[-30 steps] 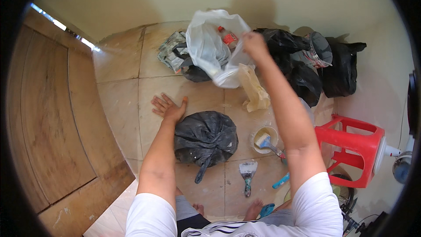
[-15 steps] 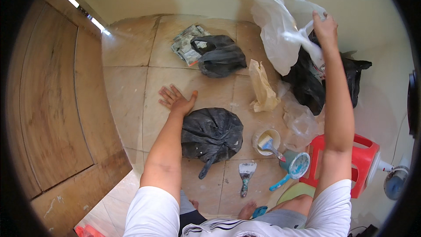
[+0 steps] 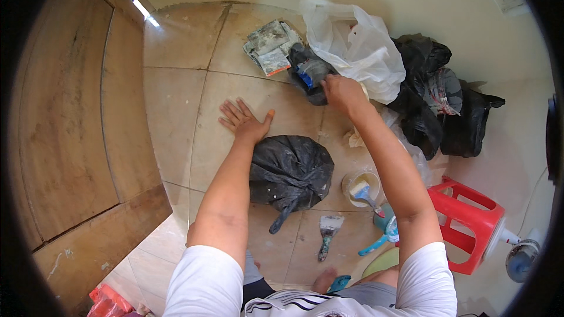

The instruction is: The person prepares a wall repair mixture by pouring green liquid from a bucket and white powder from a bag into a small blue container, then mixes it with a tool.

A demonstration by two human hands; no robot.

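The round black bag (image 3: 292, 167) sat on the floor (image 3: 176, 135), its top gathered in, so that one at least looked closed up. Just past its far left side, the left hand (image 3: 244, 120) lay splayed palm down, holding nothing. Beyond the round bag, the right hand (image 3: 345, 95) had its fingers bent at the edge of a small black bag (image 3: 316, 97); whether they gripped the plastic I could not tell. That bag was open, showing something blue (image 3: 305, 77), so its contents seemed only partly uncovered. The white bag (image 3: 379, 53), beyond the round bag and to its right, also gaped. Right of the round bag, a brush (image 3: 361, 192) rested in a tub (image 3: 346, 185); nearer the person, a scraper (image 3: 330, 226) lay loose, neither in use.
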